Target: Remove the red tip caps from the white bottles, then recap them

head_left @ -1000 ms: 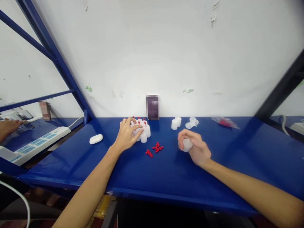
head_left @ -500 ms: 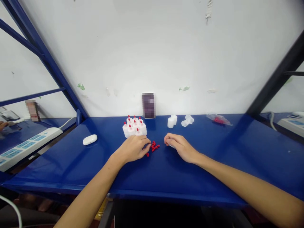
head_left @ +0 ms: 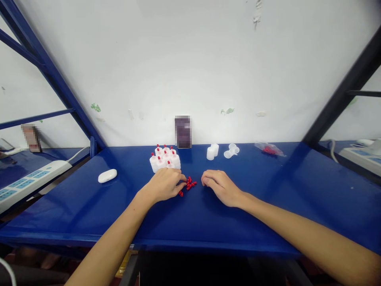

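Small red caps [head_left: 189,184] lie in a loose pile on the blue table [head_left: 220,228], between my two hands. At the left edge of the pile, the thumb and fingers of my left hand [head_left: 167,184] are pinched together, with a red cap at their tips. Just behind that hand stands a cluster of several white bottles [head_left: 163,157] with red tips, partly covered by it. My right hand [head_left: 222,186] is closed a little to the right of the pile. Its curled fingers hide what they hold; a bit of something whitish showed under them earlier.
Two white bottles without red tips [head_left: 212,151] stand at the back, beside clear plastic lids [head_left: 231,151] and a plastic bag with red pieces [head_left: 269,149]. A dark blurred slab [head_left: 183,132] leans on the wall. Left lie a white case [head_left: 107,176] and a power strip [head_left: 32,184].
The whole view has shifted slightly, so things sit a little further left. My right hand has turned a little, and the whitish bit under it no longer shows. My left hand stays at the pile.
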`<state>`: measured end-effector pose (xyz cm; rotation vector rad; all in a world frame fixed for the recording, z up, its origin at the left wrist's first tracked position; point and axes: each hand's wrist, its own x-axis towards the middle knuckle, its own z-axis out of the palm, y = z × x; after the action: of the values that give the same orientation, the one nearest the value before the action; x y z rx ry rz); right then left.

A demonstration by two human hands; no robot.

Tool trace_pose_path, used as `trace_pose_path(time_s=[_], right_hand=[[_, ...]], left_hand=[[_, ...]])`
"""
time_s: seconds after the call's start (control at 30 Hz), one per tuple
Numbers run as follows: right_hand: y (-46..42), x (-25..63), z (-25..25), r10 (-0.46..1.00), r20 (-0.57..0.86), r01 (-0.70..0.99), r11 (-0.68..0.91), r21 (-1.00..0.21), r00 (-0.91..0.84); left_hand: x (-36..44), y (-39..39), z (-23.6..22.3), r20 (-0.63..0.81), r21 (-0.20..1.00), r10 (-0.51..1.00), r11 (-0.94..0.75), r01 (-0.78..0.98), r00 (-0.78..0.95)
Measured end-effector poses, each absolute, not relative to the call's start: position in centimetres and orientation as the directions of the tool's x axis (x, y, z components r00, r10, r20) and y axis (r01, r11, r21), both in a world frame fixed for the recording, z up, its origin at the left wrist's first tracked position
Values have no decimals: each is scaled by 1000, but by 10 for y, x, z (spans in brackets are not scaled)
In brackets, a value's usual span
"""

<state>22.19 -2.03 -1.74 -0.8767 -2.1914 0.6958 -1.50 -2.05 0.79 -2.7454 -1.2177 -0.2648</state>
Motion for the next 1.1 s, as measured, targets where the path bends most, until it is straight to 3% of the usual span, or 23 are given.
trace_pose_path(time_s=[0.13,0.3,0.43,0.53,0.6,0.87,1.1], right_hand=[[-20,222,-17,779,399,337,586,-737,-484],[-22,223,-19,808,375,227,512,-829,-454],[-20,225,-22,829,388,121,468,-875,-403],[-15,228,-23,863,368,73,416,-907,-346],[-14,230,-23,876,351,58,390,-919,-332],[-21,232,-12,840,379,75,439,-896,-388],[-23,233,-10,768,421,115,532,-839,-483]], left_hand=[[-10,-22,11,324,-10,705,-664,747,631],[16,-32,23,529,182,629,-740,648,570],[43,-28,30,497,445,672,-741,503,549],[55,-20,32,400,670,744,-636,383,535],[58,-17,31,358,753,762,-577,315,540],[59,-21,19,432,771,727,-605,200,534],[55,-24,17,531,646,662,-720,253,529]])
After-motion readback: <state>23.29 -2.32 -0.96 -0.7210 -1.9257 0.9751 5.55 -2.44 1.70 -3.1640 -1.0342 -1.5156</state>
